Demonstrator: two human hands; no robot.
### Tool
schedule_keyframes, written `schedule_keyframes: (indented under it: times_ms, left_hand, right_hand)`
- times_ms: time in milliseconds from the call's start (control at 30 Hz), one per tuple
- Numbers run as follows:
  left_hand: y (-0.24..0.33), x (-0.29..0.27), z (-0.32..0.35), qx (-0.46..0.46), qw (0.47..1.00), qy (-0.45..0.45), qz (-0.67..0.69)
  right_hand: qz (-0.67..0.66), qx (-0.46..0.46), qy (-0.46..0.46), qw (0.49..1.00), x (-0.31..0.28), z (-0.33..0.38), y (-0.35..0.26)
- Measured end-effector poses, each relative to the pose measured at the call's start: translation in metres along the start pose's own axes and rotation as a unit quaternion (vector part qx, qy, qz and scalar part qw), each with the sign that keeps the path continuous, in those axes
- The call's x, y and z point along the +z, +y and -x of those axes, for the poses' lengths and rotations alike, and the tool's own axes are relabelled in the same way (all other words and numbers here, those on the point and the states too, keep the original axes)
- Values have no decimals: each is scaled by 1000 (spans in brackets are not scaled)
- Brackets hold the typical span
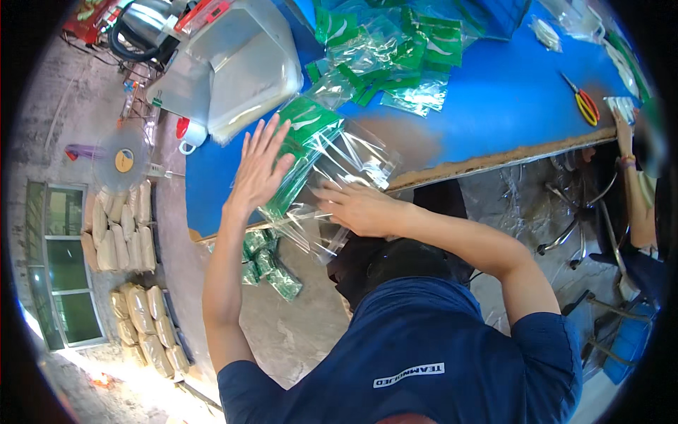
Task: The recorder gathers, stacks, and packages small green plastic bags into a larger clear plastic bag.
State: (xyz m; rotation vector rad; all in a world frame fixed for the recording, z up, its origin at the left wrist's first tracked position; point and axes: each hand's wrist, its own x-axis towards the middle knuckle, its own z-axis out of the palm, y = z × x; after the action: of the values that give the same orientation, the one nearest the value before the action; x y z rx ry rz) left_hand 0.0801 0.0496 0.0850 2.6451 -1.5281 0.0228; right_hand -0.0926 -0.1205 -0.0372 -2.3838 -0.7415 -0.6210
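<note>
A stack of clear plastic bags with green header strips [308, 121] lies at the near edge of the blue table, its layers fanned out slightly. My left hand [258, 169] rests on the green side of the stack, with its fingers stretched out and apart. Across the clear part of the bags, my right hand [361, 208] lies low with its fingers extended over the film. Some of the plastic hangs past the table edge toward my lap. Farther back, a loose heap of similar green and clear bags [374, 53] is spread on the table.
A translucent plastic bin [254, 71] and a white mug [192, 134] stand at the left. Scissors with red and yellow handles [586, 106] lie to the right, near another person's hand [624, 128]. Green packets [265, 265] sit below the table edge; stacked sacks [123, 237] stand by the wall.
</note>
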Motion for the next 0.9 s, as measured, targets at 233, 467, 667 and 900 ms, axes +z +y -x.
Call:
schedule_keyframes:
  times_ms: [233, 467, 667, 900]
  left_hand:
    - [27, 30, 21, -27, 999, 12, -18]
    - [13, 51, 18, 14, 999, -27, -11]
    - [-45, 14, 83, -50, 994, -72, -68]
    - [0, 4, 84, -86, 988, 131, -3]
  right_hand:
    - [-47, 174, 219, 959, -122, -46, 89]
    - [250, 354, -64, 899, -95, -29, 242]
    - [216, 257, -107, 936, -115, 1, 198]
    - [224, 156, -84, 958, -170, 33, 169]
